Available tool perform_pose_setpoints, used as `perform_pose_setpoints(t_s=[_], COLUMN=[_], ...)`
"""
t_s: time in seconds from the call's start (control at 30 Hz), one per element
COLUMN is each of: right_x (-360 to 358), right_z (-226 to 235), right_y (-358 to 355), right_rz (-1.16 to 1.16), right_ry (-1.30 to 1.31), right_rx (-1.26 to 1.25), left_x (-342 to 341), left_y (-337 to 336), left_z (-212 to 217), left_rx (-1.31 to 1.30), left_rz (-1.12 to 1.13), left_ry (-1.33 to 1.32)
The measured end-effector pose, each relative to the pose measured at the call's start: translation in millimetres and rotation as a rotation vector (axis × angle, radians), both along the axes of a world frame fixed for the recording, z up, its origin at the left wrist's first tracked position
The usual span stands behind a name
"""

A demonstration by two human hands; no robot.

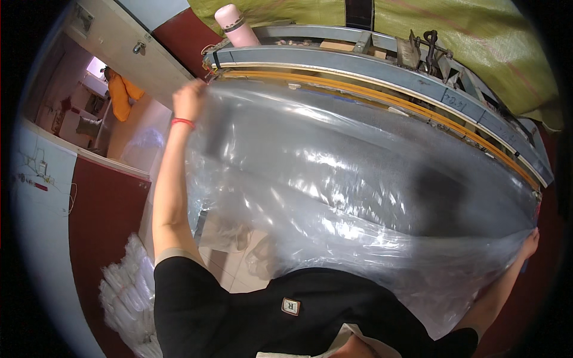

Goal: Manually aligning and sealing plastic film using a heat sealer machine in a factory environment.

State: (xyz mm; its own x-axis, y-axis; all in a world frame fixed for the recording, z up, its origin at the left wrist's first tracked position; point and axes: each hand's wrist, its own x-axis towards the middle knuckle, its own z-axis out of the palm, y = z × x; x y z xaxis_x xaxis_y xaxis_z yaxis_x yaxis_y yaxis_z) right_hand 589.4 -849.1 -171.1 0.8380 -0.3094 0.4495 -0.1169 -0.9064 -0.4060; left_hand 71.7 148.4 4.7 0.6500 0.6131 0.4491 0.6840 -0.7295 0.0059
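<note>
A large clear plastic sheet hangs stretched in front of me, shiny and creased. My left hand, with a red band on its wrist, grips the sheet's top left corner beside the end of a long grey-blue machine bar. My right hand holds the sheet's right edge low at the far right, just under the bar's other end. An orange strip runs along the bar right above the sheet's upper edge. My black shirt fills the lower middle.
A pink bottle stands on the machine's left end. Metal fittings sit on top of the bar. Yellow-green woven cloth hangs behind. A pile of clear bags lies on the floor at lower left by a red wall and open doorway.
</note>
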Motion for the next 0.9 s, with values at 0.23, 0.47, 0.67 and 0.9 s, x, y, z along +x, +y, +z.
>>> perform_pose_setpoints(t_s=[0.23,0.47,0.67,0.9], right_x=[-18.9,-7.2,-17.1,-46.1], right_z=[10.6,8.3,7.8,31.2], right_y=[3.0,8.4,4.9,42.1], right_rz=[-0.02,0.053,-0.002,0.022], right_ry=[-0.023,0.075,0.007,0.059], right_rx=[-0.03,0.016,-0.057,0.102], left_x=[29.4,-83.5,-16.0,33.0], left_y=[-87.6,52.2,10.8,57.5], left_z=[25.0,-98.0,-74.8,-88.6], left_rx=[0.65,-0.388,-0.321,-0.501], left_rz=[-0.556,0.118,-0.235,-0.046], left_ry=[0.053,0.11,-0.053,0.252])
